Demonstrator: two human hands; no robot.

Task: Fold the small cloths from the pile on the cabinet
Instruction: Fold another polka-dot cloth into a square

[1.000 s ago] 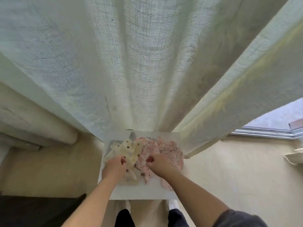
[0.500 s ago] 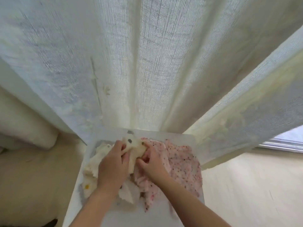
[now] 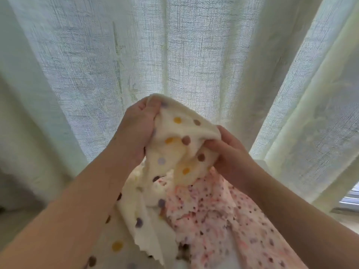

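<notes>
Head view shows the cream dotted cloth (image 3: 180, 144) lifted in front of the pale curtain (image 3: 174, 45). Its held top edge slants from the upper left down to the right. Its long axis runs top to bottom. From that edge the fabric falls toward the lower left and passes beside the left forearm. It ends in a zigzag-cut edge near the bottom middle of the picture.

The left hand (image 3: 136, 131) grips the upper left corner, with the fingers curled round the fabric and the thumb pressed onto its near face. The right hand (image 3: 231, 154) pinches the edge lower down on the right, its fingers folded in and the cloth bunched between them and the thumb. Both hands are closed tight on the cloth. The stretch of cloth between them is slack and sags into a soft fold.

The pink speckled cloth (image 3: 213, 214) lies crumpled below and to the right, under the right forearm. The hanging lower part of the cream cloth overlaps its left side.

Half a second ago both hands were low and close together on the pile, and the cream cloth lay crumpled on the white cabinet top, left of the pink one. Now the cream cloth is raised off the pile and partly opened, with the hands further apart. The pink cloth stays where it lay. The cloths and forearms now hide the cabinet top.
</notes>
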